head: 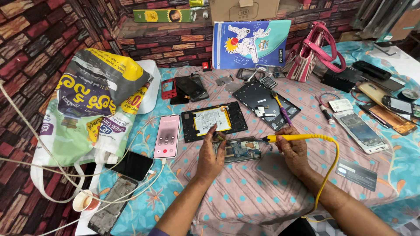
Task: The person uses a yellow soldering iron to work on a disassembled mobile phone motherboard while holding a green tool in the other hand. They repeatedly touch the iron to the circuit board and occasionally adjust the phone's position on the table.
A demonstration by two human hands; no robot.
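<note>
An opened phone body [238,150] with its circuit board showing lies on a pink dotted cloth [262,192]. My left hand [211,156] rests on its left end, fingers pinched at a small part near the edge. My right hand [292,147] grips a yellow soldering iron [288,138] whose tip points left at the phone's right end. Its yellow cord [329,170] loops down toward me. Just behind lies an open tablet [214,120] with its battery exposed.
A lit pink phone [166,136] on a white cable lies left, beside a big printed bag [87,109] and a dark phone [133,165]. A black back panel [264,104], a purple tool [280,107], a pink handbag [311,54], several phones and a cup [82,202] surround the cloth.
</note>
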